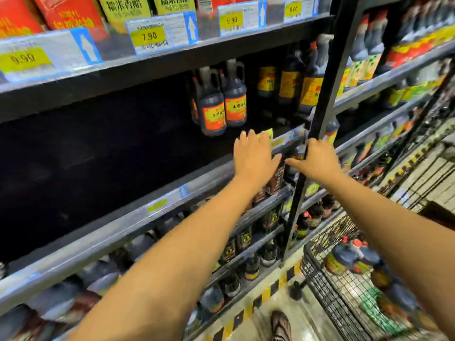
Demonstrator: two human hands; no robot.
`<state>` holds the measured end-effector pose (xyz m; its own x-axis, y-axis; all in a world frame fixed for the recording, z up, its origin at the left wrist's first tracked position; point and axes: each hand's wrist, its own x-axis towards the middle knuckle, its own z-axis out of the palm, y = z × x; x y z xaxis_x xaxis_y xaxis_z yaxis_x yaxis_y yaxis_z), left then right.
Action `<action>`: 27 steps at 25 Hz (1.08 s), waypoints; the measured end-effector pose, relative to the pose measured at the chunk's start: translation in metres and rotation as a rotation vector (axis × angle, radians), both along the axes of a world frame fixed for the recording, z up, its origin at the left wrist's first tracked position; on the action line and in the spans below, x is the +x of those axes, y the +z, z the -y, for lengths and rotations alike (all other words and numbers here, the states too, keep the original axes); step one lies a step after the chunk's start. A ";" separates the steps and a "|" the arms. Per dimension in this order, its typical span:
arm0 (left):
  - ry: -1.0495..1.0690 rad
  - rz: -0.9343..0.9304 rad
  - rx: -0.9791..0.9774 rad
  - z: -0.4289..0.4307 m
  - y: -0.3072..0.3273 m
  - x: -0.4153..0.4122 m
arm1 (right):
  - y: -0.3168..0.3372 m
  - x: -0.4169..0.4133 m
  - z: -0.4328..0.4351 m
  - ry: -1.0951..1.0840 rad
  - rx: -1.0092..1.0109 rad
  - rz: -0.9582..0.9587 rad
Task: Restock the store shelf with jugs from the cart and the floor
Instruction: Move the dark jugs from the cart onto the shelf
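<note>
Two dark jugs with red-orange labels stand side by side on the middle shelf, whose left part is a dark bare gap. My left hand is spread flat and open just in front of the shelf edge, below those jugs. My right hand is also open, fingers pointing left, next to the black upright post. Neither hand holds anything. More jugs with red caps lie in the black wire cart at the lower right.
Taller dark bottles with yellow labels fill the shelf to the right. Lower shelves hold rows of dark bottles. Price tags line the upper shelf edge. My shoe stands on the yellow-black striped floor strip.
</note>
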<state>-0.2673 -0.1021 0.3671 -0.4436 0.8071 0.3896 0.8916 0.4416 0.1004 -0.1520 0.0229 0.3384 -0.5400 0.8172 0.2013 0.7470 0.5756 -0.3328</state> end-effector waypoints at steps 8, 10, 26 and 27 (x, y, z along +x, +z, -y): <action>-0.265 0.189 -0.282 -0.023 -0.133 0.111 | -0.138 0.136 0.034 -0.213 -0.388 0.110; -0.346 0.200 -0.383 -0.038 -0.163 0.133 | -0.166 0.167 0.033 -0.270 -0.448 0.116; -0.442 0.521 -0.827 -0.168 -0.334 0.221 | -0.351 0.342 -0.026 -0.899 -0.735 -0.111; -0.413 0.568 -0.820 -0.174 -0.342 0.220 | -0.354 0.345 -0.030 -0.919 -0.719 -0.124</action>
<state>-0.0476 0.0723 0.0248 -0.0223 0.8569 -0.5150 0.9035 0.2378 0.3565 0.1932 0.0530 -0.0157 0.3032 0.8370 -0.4555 0.7234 -0.5133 -0.4618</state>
